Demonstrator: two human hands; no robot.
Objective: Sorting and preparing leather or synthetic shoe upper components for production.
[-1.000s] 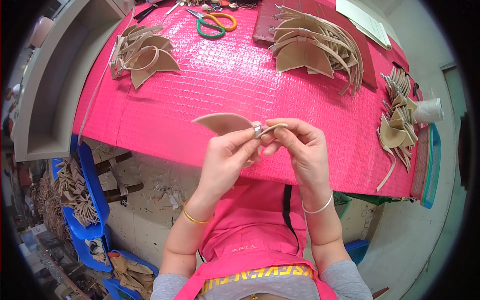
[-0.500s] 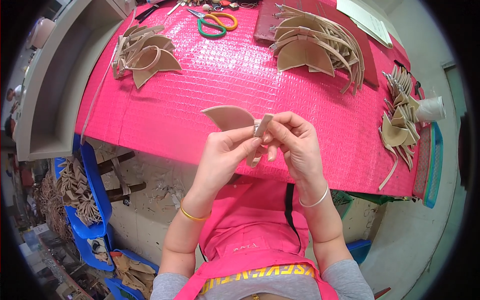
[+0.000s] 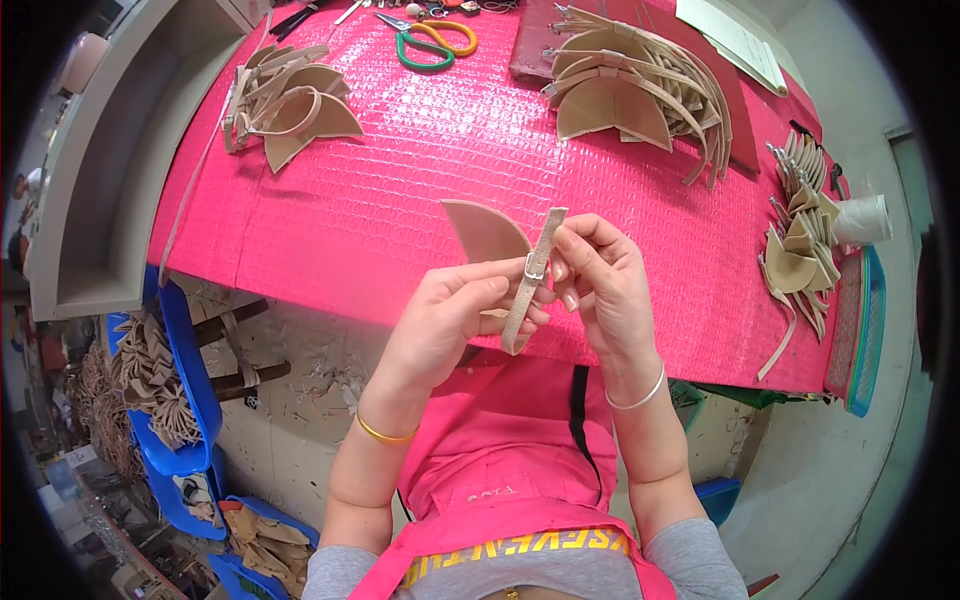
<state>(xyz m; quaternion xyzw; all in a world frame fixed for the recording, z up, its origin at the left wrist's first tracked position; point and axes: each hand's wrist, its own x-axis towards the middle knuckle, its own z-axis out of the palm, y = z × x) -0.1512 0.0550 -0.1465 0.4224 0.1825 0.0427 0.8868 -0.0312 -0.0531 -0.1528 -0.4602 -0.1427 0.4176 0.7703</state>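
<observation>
The left hand point(image 3: 440, 318) has its fingers bent around the tan strap point(image 3: 546, 238) by its silver buckle point(image 3: 535, 266); whether they pinch it cannot be told. The right hand point(image 3: 610, 280) pinches the strap near its free end, thumb against forefinger. The piece is held over the pink tabletop point(image 3: 370, 235), by its near edge. Compared with a second ago, the strap's end stands up past the buckle, the buckle's face shows fully, and the curved panel point(image 3: 486, 232) is farther right. The scissors point(image 3: 430, 46) remain by the far edge.
</observation>
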